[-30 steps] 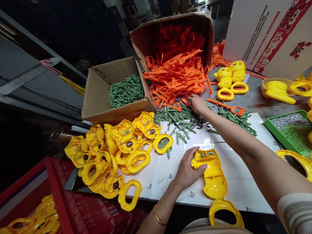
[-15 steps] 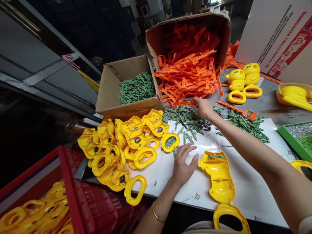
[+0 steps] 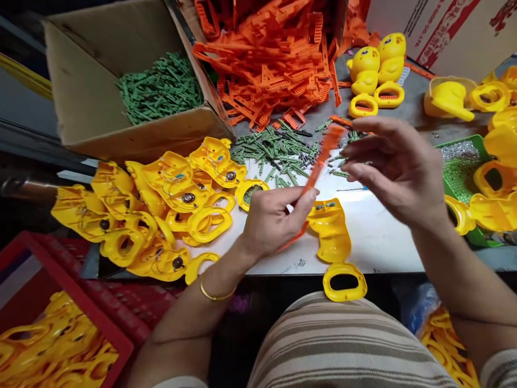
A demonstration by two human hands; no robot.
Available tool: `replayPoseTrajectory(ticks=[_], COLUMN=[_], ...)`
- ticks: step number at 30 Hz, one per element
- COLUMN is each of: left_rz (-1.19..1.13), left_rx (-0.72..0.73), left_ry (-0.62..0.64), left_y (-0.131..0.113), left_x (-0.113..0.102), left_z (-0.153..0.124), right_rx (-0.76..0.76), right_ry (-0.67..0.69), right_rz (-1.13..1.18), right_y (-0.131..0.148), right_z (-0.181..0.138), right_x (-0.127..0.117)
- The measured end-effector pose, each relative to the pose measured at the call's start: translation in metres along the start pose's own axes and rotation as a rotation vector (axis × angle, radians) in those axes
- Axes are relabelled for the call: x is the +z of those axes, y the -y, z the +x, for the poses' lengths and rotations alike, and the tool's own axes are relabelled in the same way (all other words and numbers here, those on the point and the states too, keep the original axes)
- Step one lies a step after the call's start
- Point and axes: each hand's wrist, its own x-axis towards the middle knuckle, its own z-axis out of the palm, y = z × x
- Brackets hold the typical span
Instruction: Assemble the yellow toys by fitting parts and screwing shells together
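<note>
While the left hand [image 3: 278, 218] grasps an orange strip [image 3: 323, 153] between thumb and fingers, the right hand [image 3: 399, 164] is released, thumb and fingers parted, raised over the desk [image 3: 388, 234] to the right of the strip. Strip slanted, its upper end motion-blurred and angled toward the right hand; lower end shows below the left hand.

Just beside the left hand, on the desk: one yellow shell [image 3: 335, 237], hollow side up, two small green pieces seated near its far end. Its ring handle [image 3: 344, 296] juts past the front edge.

Beyond the hands: loose green parts [image 3: 274, 148] scattered, small dark pieces among them. Farther back, heap of orange parts [image 3: 274, 75]; to its left, a carton [image 3: 81, 81] containing more green parts.

Left: cluster of yellow shells with wiring [image 3: 165, 180]. Lower left: red crate [image 3: 81, 293] of yellow parts. Right: perforated green tray [image 3: 460, 175], partly covered by yellow parts. Back right: two yellow duck figures [image 3: 365, 70], side by side, touching or nearly so.
</note>
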Motion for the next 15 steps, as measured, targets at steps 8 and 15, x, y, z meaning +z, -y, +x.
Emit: replayPoseTrajectory(ticks=[8, 15], left_rz=[-0.323, 0.053], left_rx=[-0.237, -0.057], left_ry=[-0.300, -0.080], left_y=[-0.011, 0.053], left_x=[0.072, 0.072], left_z=[-0.043, -0.048], right_rx=[0.035, 0.176], right_ry=[-0.098, -0.015], right_rz=[-0.117, -0.128], right_y=[-0.015, -0.024], right_z=[-0.083, -0.142], right_x=[0.072, 0.013])
